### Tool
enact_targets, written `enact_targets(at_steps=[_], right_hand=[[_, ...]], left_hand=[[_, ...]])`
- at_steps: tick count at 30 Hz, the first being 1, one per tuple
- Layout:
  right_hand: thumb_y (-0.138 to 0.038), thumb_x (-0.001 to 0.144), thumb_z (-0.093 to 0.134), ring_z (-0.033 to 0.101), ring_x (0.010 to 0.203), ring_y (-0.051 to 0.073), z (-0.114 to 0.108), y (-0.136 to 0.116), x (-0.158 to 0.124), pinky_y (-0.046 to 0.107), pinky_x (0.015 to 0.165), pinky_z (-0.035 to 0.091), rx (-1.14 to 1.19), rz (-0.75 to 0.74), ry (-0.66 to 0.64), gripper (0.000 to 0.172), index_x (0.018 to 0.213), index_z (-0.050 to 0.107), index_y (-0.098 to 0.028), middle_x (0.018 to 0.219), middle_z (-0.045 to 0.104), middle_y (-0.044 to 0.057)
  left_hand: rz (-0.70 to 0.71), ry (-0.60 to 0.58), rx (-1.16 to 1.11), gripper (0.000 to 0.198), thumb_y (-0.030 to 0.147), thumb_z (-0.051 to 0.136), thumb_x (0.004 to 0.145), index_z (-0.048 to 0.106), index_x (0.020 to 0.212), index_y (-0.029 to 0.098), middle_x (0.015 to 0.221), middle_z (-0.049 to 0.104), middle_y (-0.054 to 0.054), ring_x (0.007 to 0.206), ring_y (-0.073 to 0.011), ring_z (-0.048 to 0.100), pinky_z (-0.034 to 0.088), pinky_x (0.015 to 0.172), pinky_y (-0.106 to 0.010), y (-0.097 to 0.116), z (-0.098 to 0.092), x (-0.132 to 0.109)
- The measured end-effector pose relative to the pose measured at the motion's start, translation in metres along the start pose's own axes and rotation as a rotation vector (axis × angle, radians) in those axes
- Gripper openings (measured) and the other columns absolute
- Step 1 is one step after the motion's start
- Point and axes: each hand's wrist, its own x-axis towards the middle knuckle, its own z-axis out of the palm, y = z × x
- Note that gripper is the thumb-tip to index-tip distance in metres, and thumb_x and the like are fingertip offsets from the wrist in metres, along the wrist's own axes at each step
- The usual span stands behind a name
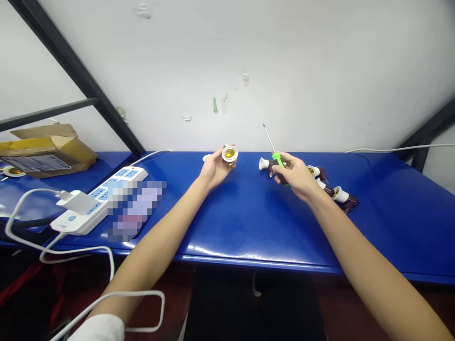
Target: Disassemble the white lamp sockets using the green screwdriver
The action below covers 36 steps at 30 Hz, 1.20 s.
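Note:
My left hand [214, 169] holds a white lamp socket [229, 154] with a brass inside, its opening turned toward me, above the blue table [231, 222]. My right hand [296, 176] is closed round the green and black handle of a screwdriver [275, 154], whose thin shaft points up and to the left. The two hands are a short way apart. A small white part [206, 158] lies on the table just left of my left hand.
Several more white and dark lamp sockets [334, 191] lie behind and right of my right hand, one [265, 164] between the hands. A white power strip [97, 199] with cables sits at the left, a cardboard box [46, 149] beyond it. A white wall stands behind.

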Motion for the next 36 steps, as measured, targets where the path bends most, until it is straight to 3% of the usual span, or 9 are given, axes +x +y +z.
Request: enact_targets(at_steps=[4,7,13,16,19,22,29,36], right_hand=[[-0.037,0.068,0.087,0.063,0.063,0.013,-0.001,-0.005,-0.003,0.029,0.054,0.052,0.013,-0.093,0.041,0.059,0.12,0.065,-0.02,0.095,0.073,0.003],[-0.045,0.072,0.089,0.066,0.064,0.014,0.001,-0.005,-0.005,0.026,0.048,0.05,0.017,-0.15,0.079,0.054,0.112,0.061,-0.022,0.105,0.078,0.007],[-0.052,0.084,0.083,0.056,0.052,0.01,0.002,-0.007,-0.012,0.023,0.039,0.038,-0.088,-0.148,0.043,0.045,0.111,0.065,-0.021,0.103,0.081,0.009],[-0.049,0.088,0.08,0.056,0.053,0.011,0.002,-0.008,-0.014,0.027,0.047,0.046,-0.188,-0.178,0.028,0.038,0.112,0.074,-0.02,0.094,0.081,0.006],[-0.046,0.09,0.077,0.07,0.071,0.019,0.003,-0.007,-0.014,0.036,0.073,0.058,-0.289,-0.242,0.029,0.031,0.109,0.081,-0.022,0.09,0.081,0.005],[-0.046,0.091,0.074,0.077,0.088,0.026,0.005,-0.007,-0.014,0.043,0.09,0.059,-0.362,-0.261,0.003,0.028,0.105,0.083,-0.022,0.087,0.082,0.005],[-0.046,0.094,0.068,0.076,0.1,0.03,0.006,-0.013,-0.015,0.046,0.1,0.053,-0.53,-0.244,-0.076,0.026,0.091,0.081,-0.024,0.092,0.083,0.006],[-0.046,0.093,0.067,0.075,0.096,0.029,0.006,-0.011,-0.015,0.041,0.089,0.053,-0.537,-0.221,-0.085,0.026,0.09,0.081,-0.024,0.091,0.083,0.005]], left_hand=[[0.03,0.003,0.018,0.028,0.033,0.051,0.1,0.075,0.104,0.019,0.081,0.06,-0.005,0.066,-0.0145,0.051,0.046,0.066,-0.031,0.002,-0.005,0.001],[0.051,0.002,0.081,0.029,0.035,0.05,0.098,0.074,0.106,0.021,0.083,0.059,-0.006,0.066,-0.0154,0.049,0.046,0.067,-0.033,0.0,-0.007,0.002],[0.042,0.014,0.14,0.033,0.038,0.051,0.097,0.076,0.109,0.021,0.087,0.061,-0.007,0.068,-0.0162,0.047,0.047,0.07,-0.034,-0.002,-0.007,0.002],[0.04,0.015,0.132,0.035,0.043,0.053,0.099,0.076,0.113,0.021,0.086,0.061,-0.007,0.067,-0.0154,0.047,0.047,0.067,-0.033,-0.002,-0.006,0.001],[0.043,0.015,0.137,0.037,0.046,0.052,0.1,0.076,0.114,0.021,0.086,0.061,-0.007,0.067,-0.0153,0.047,0.047,0.066,-0.032,-0.002,-0.006,0.0],[0.047,0.016,0.19,0.04,0.05,0.05,0.101,0.075,0.112,0.021,0.086,0.061,-0.008,0.068,-0.0165,0.047,0.048,0.068,-0.034,-0.002,-0.006,0.0],[0.051,0.008,0.208,0.038,0.054,0.054,0.099,0.073,0.105,0.022,0.087,0.062,-0.007,0.067,-0.0164,0.047,0.047,0.069,-0.036,-0.004,-0.007,0.002],[0.023,0.014,0.123,0.032,0.048,0.057,0.099,0.072,0.098,0.02,0.084,0.059,-0.006,0.066,-0.0145,0.048,0.045,0.066,-0.033,-0.004,-0.008,0.003]])
